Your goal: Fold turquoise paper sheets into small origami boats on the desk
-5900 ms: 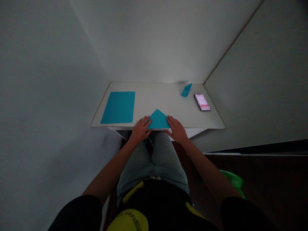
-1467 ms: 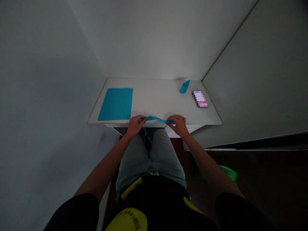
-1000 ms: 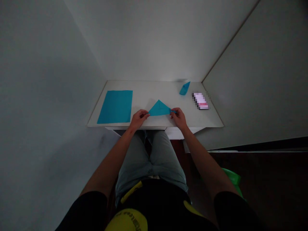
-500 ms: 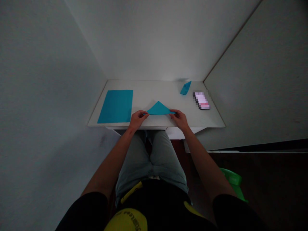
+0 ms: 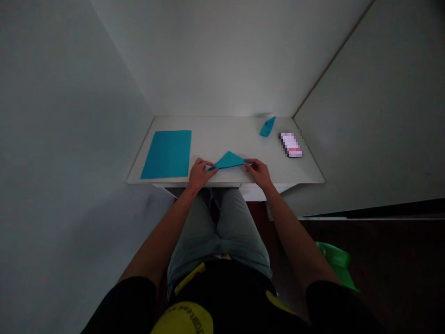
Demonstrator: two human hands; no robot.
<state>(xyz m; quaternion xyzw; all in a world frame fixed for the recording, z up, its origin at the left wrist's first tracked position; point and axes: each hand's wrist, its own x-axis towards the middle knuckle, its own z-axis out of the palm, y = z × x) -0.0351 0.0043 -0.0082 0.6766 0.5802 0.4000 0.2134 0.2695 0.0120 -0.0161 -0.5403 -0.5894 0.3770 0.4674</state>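
Note:
A blue piece of paper folded into a low triangle is held between my hands, over the front middle of the table, its peak pointing away from me. My left hand pinches its left corner between thumb and fingers. At the opposite corner, my right hand has the paper pinched the same way. The long lower edge slants slightly, with the left end nearer to me. Parts of both corners are hidden behind my fingers.
A flat blue sheet of paper lies at the left of the white table. At the back right stands a small folded blue paper piece, beside a phone. Walls enclose the table. Something green is on the floor, lower right.
The folded paper's left end has dipped toward me and its peak is lower. My left hand has shifted slightly right and nearer, its fingers lifted a little. My right hand has barely moved.

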